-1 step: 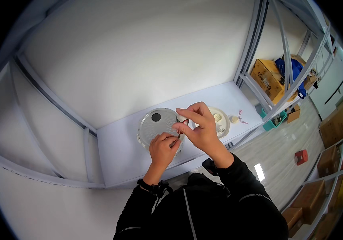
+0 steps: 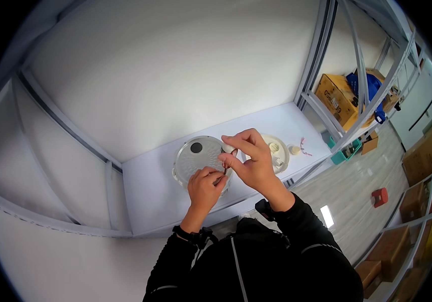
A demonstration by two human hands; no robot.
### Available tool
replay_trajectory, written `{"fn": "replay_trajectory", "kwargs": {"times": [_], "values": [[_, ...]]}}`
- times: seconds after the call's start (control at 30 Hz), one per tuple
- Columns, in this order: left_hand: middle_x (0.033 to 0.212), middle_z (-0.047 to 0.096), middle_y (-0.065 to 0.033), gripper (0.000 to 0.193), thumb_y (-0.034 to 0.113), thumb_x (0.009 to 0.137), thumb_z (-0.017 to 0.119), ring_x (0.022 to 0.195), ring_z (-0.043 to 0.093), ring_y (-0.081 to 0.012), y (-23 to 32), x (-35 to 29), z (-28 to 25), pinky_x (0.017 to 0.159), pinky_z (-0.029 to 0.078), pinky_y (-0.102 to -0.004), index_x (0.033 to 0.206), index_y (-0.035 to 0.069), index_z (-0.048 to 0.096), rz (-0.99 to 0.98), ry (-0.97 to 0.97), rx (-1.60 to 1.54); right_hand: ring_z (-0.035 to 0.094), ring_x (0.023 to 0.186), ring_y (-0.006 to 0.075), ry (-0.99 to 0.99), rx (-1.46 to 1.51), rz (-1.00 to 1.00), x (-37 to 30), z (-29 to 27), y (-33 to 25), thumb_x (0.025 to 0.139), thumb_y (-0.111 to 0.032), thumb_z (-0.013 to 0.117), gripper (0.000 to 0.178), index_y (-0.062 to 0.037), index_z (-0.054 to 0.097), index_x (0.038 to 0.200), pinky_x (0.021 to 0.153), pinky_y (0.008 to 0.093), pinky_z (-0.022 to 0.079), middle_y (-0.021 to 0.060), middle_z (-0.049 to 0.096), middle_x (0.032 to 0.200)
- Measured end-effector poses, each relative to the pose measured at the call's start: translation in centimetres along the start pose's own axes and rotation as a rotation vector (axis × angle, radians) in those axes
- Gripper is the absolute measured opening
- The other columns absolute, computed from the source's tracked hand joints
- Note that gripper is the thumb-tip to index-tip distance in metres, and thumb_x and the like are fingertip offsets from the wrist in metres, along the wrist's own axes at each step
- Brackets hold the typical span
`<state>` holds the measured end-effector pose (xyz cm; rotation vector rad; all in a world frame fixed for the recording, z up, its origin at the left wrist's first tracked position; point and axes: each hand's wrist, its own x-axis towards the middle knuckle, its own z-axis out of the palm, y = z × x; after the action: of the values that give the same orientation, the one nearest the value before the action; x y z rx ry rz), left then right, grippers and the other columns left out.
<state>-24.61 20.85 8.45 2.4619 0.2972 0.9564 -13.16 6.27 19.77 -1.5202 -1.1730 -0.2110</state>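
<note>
Your right hand [image 2: 253, 157] pinches small rounded white piece [image 2: 229, 149]; your left hand [image 2: 206, 188] grips thin dark reddish strand [image 2: 225, 171] just below, both over right rim of round, dimpled grey tray [image 2: 187, 162]. Flat black disc [image 2: 196, 147] near tray's far edge. Cream round plate [image 2: 285, 155], then red string [image 2: 304, 146] toward table's [image 2: 150, 201] right edge.

- Left of the left hand [image 2: 205, 191]: passable over the white tabletop [image 2: 148, 189].
- Ahead of it: blocked low by the round grey disc [image 2: 201, 158].
- Between both hands: blocked by a small white-ended piece [image 2: 229, 149].
- Right of the right hand [image 2: 256, 163]: blocked low by a cream plate [image 2: 285, 157].
</note>
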Motion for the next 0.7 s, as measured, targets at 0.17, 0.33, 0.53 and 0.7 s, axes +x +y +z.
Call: {"fn": "replay_trajectory", "kwargs": {"times": [0.17, 0.33, 0.53, 0.7], "values": [[0.093, 0.072, 0.0045, 0.011, 0.023, 0.081, 0.088, 0.085, 0.068, -0.0237, 0.2, 0.0, -0.2, 0.078, 0.052, -0.0411, 0.087, 0.015, 0.084, -0.019, -0.006, -0.007, 0.068, 0.105, 0.0289, 0.058, 0.117, -0.087, 0.5, 0.5, -0.2, 0.092, -0.007, 0.082, 0.046, -0.0039, 0.070, 0.136, 0.095, 0.0376, 0.056, 0.0133, 0.068, 0.114], [0.092, 0.072, 0.0039, 0.012, 0.023, 0.079, 0.089, 0.084, 0.069, -0.0245, 0.5, 0.2, -0.3, 0.078, 0.054, -0.0409, 0.086, 0.014, 0.083, 0.007, 0.005, 0.007, 0.069, 0.100, 0.0292, 0.080, -0.073, -0.166, 0.5, 0.6, -0.2, 0.093, -0.004, 0.077, 0.047, -0.0028, 0.067, 0.139, 0.087, 0.0367, 0.056, 0.0166, 0.069, 0.117], [0.088, 0.071, 0.0030, 0.013, 0.023, 0.078, 0.090, 0.080, 0.068, -0.0247, -0.5, 0.2, -1.2, 0.071, 0.055, -0.0398, 0.084, 0.014, 0.082, 0.036, -0.020, -0.019, 0.068, 0.102, 0.0276, -0.047, 0.172, -0.047, 0.7, 0.6, -0.5, 0.089, -0.012, 0.085, 0.049, -0.0038, 0.071, 0.136, 0.088, 0.0375, 0.056, 0.0137, 0.067, 0.120], [0.083, 0.070, 0.0037, 0.018, 0.026, 0.074, 0.093, 0.078, 0.069, -0.0232, -0.2, 0.5, -1.6, 0.069, 0.054, -0.0390, 0.081, 0.015, 0.081, -0.017, -0.048, -0.049, 0.069, 0.099, 0.0258, -0.001, 0.123, -0.272, 0.7, 0.9, -0.3, 0.088, -0.007, 0.083, 0.048, -0.0021, 0.070, 0.134, 0.083, 0.0362, 0.057, 0.0155, 0.070, 0.116]]}}
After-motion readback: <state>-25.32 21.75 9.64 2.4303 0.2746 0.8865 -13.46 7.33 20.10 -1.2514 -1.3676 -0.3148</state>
